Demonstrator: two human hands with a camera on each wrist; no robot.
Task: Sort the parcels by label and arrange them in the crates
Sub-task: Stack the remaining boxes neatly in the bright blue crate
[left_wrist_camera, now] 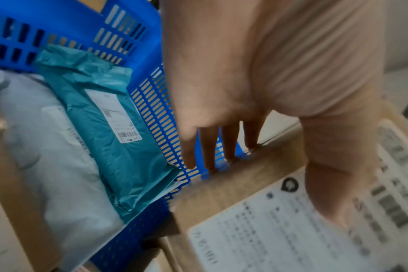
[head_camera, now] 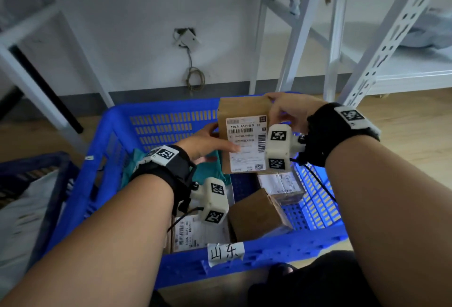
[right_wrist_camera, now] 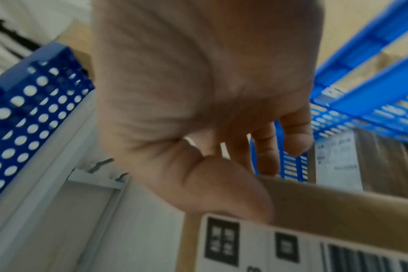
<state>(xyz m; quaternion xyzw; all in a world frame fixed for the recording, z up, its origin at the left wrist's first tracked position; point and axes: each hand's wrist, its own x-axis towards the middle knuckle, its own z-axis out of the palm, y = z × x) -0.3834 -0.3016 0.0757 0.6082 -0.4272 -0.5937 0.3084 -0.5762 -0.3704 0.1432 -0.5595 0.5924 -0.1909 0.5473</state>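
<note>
Hands (head_camera: pixel 208 143) (head_camera: pixel 288 113) hold box (head_camera: pixel 234 111) upright, label facing camera.

Two hands: the left hand (head_camera: pixel 208 144) and the right hand (head_camera: pixel 286 111), one white marker cube at each wrist. One bright blue crate (head_camera: pixel 171 121), with one darker blue crate (head_camera: pixel 36 167) to its left. Cardboard boxes: one held box (head_camera: pixel 241 111) and at least three in the bright blue crate. One teal mailer bag (left_wrist_camera: pixel 119 147). One handwritten tag (head_camera: pixel 226 253) on the crate's near rim
</note>
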